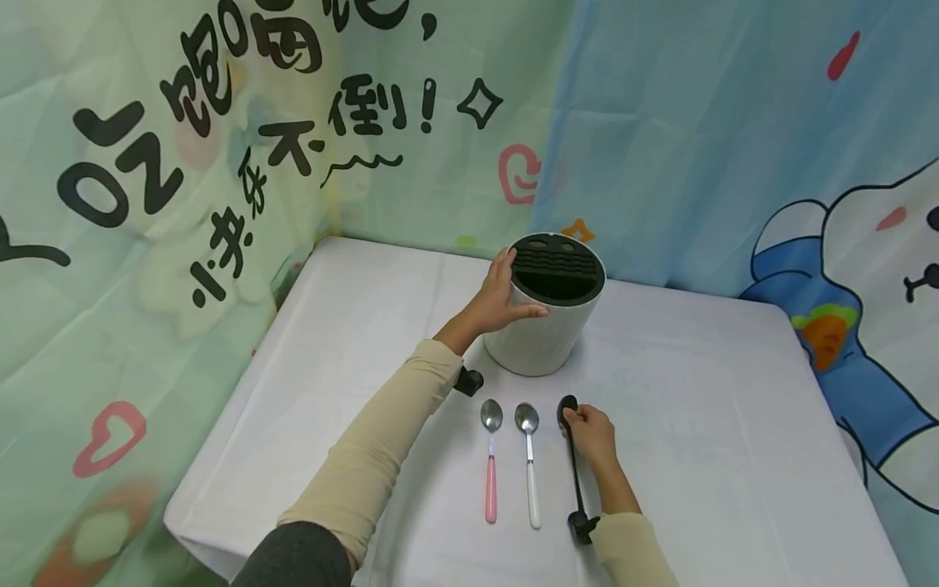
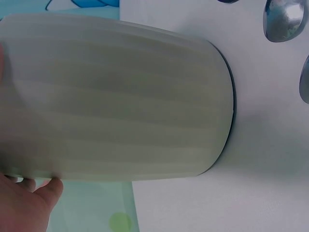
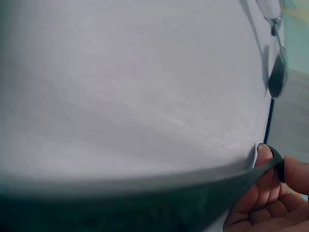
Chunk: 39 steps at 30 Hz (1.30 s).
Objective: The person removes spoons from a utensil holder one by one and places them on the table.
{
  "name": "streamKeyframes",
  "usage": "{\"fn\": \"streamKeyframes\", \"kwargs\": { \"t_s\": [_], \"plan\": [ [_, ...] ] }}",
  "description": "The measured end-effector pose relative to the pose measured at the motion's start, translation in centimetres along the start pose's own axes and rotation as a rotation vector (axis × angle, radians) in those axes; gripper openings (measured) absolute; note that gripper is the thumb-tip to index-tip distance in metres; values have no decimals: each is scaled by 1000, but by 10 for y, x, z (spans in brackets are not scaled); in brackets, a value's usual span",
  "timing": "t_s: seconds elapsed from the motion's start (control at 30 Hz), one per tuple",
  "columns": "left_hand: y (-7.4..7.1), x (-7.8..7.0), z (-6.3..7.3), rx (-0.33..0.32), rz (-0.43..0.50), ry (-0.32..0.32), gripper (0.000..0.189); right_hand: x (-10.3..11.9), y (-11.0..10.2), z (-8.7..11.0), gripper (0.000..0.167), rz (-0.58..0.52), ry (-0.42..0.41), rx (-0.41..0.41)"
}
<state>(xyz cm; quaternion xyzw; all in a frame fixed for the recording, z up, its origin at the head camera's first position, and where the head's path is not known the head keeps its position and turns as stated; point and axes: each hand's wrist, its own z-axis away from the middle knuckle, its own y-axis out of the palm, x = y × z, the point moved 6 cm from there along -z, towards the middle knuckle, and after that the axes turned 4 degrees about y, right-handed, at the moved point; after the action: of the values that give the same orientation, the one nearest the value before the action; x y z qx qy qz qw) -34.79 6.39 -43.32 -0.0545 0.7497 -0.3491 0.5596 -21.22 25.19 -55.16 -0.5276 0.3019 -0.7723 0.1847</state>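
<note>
A white cylindrical utensil holder [image 1: 539, 342] with a black slotted top [image 1: 557, 269] stands toward the back of the table. My left hand [image 1: 499, 297] grips its upper left side, thumb across the front and fingers by the rim. The holder's ribbed wall [image 2: 120, 96] fills much of the left wrist view. With my right hand [image 1: 594, 436] I pinch a black spoon [image 1: 575, 469] at its bowl end, thumb and fingers on either side. Its dark handle [image 3: 193, 198] runs toward the wrist in the right wrist view.
Left of the black spoon lie a white-handled spoon [image 1: 533, 493] and a pink-handled spoon [image 1: 491, 489], side by side, bowls toward the holder. A white cloth covers the table [image 1: 734, 440]. Printed fabric curtains [image 1: 660, 147] hang behind it and along the left.
</note>
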Motion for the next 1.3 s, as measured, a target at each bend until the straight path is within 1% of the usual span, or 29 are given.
{"fn": "streamKeyframes", "kwargs": {
  "t_s": [0.17, 0.37, 0.43, 0.53, 0.63, 0.77, 0.87, 1.0, 1.07, 1.13, 1.23, 1.3],
  "plan": [
    [-2, 0, 0, -3, -12, 9, 106, 1, 1, 0, 27, 13, -9, -14],
    [-3, -1, 1, 6, -16, -1, 107, 3, -1, 1, 28, 32, -4, -11],
    [-2, -1, 0, 10, -13, 2, 106, 2, -2, 2, 29, 41, 2, -10],
    [-2, -2, 0, 15, -5, 3, 106, -1, -4, 2, 37, 44, 30, 9],
    [-1, -2, -1, 22, -1, 2, 106, -3, -7, 1, 41, 88, 39, 24],
    [1, -3, -4, 27, 4, 7, 107, -3, -15, 0, 39, 208, 11, 29],
    [4, -3, -5, 32, 1, 6, 107, -4, -20, 2, 41, 263, 9, 61],
    [5, -1, -6, 29, 5, 3, 106, -3, -26, 5, 46, 263, 29, 130],
    [4, 2, -6, 16, 14, 4, 105, -1, -30, 5, 49, 254, 37, 166],
    [3, 5, -6, -3, 25, 9, 104, 2, -34, 5, 51, 268, 30, 192],
    [-1, 9, -5, -29, 32, 19, 104, 8, -40, 3, 53, 299, 9, 224],
    [-4, 11, -3, -31, 28, 22, 104, 11, -44, 3, 55, 319, -4, 233]
  ]
}}
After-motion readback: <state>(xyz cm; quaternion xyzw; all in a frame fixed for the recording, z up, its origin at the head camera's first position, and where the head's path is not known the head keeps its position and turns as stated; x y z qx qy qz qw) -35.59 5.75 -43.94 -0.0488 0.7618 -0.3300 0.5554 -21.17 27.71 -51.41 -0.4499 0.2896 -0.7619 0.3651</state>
